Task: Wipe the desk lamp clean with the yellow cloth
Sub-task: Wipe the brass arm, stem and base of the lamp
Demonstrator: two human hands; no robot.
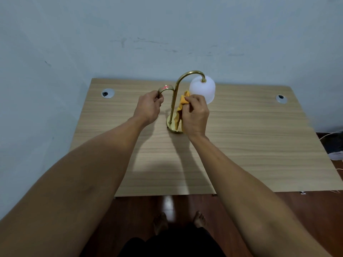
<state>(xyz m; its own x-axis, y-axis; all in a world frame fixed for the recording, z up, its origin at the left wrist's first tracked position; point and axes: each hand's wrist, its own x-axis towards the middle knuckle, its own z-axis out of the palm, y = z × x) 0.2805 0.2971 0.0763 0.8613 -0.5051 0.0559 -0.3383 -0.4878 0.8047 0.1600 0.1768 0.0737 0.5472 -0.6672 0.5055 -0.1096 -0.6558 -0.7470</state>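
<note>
Cloth [181, 108] bunched in right hand [194, 115] | beside lamp [174, 101] stem (touching?)

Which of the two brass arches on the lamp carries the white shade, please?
The taller arch, right of the hands; the shorter arch ends in the left hand.

Two bare forearms are seen, with no sleeves, watches, bands or rings on them. The left hand [148, 106] and the right hand [194, 115] are ungloved. Near the bottom edge, dark, seemingly black clothing is worn on the lower body. Beyond it, two bare feet [160, 222] are seen, without shoes or socks.
</note>
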